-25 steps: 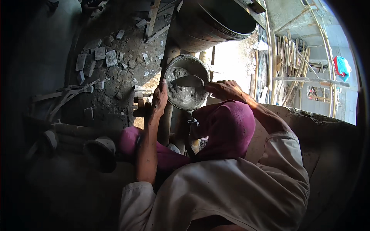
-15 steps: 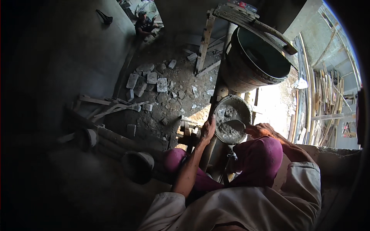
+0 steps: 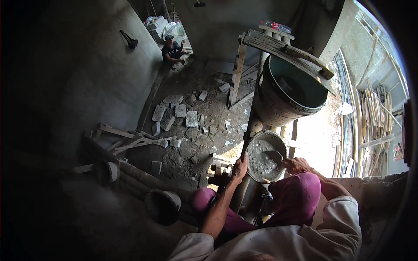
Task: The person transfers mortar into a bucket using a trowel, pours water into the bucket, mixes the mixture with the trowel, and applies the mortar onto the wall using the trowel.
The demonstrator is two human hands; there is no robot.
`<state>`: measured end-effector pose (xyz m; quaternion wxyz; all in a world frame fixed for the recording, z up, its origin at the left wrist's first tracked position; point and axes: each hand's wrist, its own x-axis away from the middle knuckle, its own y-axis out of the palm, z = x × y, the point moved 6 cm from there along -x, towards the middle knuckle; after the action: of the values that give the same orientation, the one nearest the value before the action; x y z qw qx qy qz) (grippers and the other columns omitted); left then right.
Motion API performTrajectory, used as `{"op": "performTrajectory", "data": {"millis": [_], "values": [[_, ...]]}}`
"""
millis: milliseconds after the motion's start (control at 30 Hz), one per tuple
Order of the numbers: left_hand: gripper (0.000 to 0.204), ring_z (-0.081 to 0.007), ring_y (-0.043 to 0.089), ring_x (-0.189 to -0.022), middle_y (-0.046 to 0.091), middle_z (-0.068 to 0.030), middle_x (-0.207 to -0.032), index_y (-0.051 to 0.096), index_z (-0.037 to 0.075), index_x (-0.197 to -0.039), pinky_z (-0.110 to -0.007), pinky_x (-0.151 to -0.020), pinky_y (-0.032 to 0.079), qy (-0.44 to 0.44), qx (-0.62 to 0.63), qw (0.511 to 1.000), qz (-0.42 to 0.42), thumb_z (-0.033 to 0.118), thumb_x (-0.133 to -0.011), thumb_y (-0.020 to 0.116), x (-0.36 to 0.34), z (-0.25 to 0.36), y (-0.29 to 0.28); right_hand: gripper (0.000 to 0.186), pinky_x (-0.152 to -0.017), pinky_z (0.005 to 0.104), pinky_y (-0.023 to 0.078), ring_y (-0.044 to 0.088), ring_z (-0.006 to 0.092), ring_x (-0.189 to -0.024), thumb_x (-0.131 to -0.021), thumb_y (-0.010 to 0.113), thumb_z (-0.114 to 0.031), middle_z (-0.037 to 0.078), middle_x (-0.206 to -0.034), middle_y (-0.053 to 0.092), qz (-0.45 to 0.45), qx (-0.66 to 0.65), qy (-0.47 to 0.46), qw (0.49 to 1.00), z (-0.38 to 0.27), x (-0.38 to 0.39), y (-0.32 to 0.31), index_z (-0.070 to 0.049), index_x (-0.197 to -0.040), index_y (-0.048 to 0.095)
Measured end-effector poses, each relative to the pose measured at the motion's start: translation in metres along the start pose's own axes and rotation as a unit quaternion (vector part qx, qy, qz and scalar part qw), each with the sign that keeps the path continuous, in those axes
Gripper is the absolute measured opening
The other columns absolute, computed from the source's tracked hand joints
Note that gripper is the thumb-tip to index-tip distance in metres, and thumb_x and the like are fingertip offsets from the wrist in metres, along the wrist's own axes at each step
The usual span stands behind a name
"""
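A round bucket (image 3: 284,140) of wet grey mortar (image 3: 259,164) stands in front of my knees, its mouth facing me. My left hand (image 3: 239,168) is closed on the bucket's left rim. On the right side, my right hand (image 3: 297,165) grips a trowel whose blade (image 3: 273,159) lies in the mortar; the handle is mostly hidden in my fingers. Just beyond the bucket is a large, mortar-stained drum (image 3: 274,102) with a little dark liquid inside.
Across the drum's top lie a rough board (image 3: 283,48) and a plastic bottle (image 3: 276,27). Two dark buckets (image 3: 163,206) sit on poles at my left. Below are broken blocks (image 3: 167,119) and rubble. A person (image 3: 174,51) sits at the far doorway. Timber (image 3: 376,117) leans at right.
The view has tilted, so everything sits lower in the picture. The trowel blade has moved within the mortar, whose surface now looks flatter. Both hands keep their holds.
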<state>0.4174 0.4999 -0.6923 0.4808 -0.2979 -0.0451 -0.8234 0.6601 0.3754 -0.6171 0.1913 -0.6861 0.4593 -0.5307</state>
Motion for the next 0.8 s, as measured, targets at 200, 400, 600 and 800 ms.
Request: {"op": "performTrajectory", "data": {"millis": [200,400,600,800], "values": [[0.073,-0.0417,0.044,-0.125,0.046,-0.0274,-0.135,0.045,-0.005,-0.132,-0.042,-0.101,0.039,-0.003,0.000,1.000,0.022,0.057,-0.095,0.036,-0.003,-0.015,-0.010,0.035,-0.071,0.0438,0.052,0.067,0.0257,-0.086,-0.087,0.055,-0.040,0.003,-0.102,0.068,0.011,-0.053,-0.005,0.999,-0.029,-0.004,-0.024,-0.025,-0.119,0.056],[0.078,-0.0431,0.055,-0.109,0.058,-0.0287,-0.117,0.055,-0.005,-0.121,-0.045,-0.088,0.044,0.029,-0.025,0.996,0.078,0.064,-0.094,0.031,0.000,-0.001,-0.010,0.034,-0.071,0.0434,0.052,0.067,0.0263,-0.083,-0.087,0.056,-0.042,0.004,-0.097,0.069,-0.038,-0.084,-0.010,0.996,-0.026,-0.001,-0.008,-0.025,-0.116,0.058],[0.075,-0.0422,0.050,-0.118,0.052,-0.0269,-0.128,0.050,-0.005,-0.127,-0.043,-0.096,0.042,-0.009,-0.022,0.999,0.022,0.060,-0.095,0.033,0.000,-0.003,-0.011,0.030,-0.065,0.0377,0.053,0.066,0.0256,-0.073,-0.084,0.060,-0.030,0.005,-0.087,0.069,0.010,0.025,-0.030,0.999,-0.016,-0.008,0.004,-0.022,-0.112,0.061],[0.072,-0.0386,0.039,-0.131,0.040,-0.0242,-0.142,0.040,-0.004,-0.137,-0.041,-0.107,0.034,0.077,-0.089,0.988,0.101,0.056,-0.096,0.034,0.000,-0.014,-0.003,0.024,-0.070,0.0304,0.052,0.065,0.0134,-0.077,-0.090,0.059,-0.024,0.005,-0.088,0.069,0.021,-0.100,0.095,0.990,-0.042,0.012,-0.041,-0.011,-0.110,0.063]]}}
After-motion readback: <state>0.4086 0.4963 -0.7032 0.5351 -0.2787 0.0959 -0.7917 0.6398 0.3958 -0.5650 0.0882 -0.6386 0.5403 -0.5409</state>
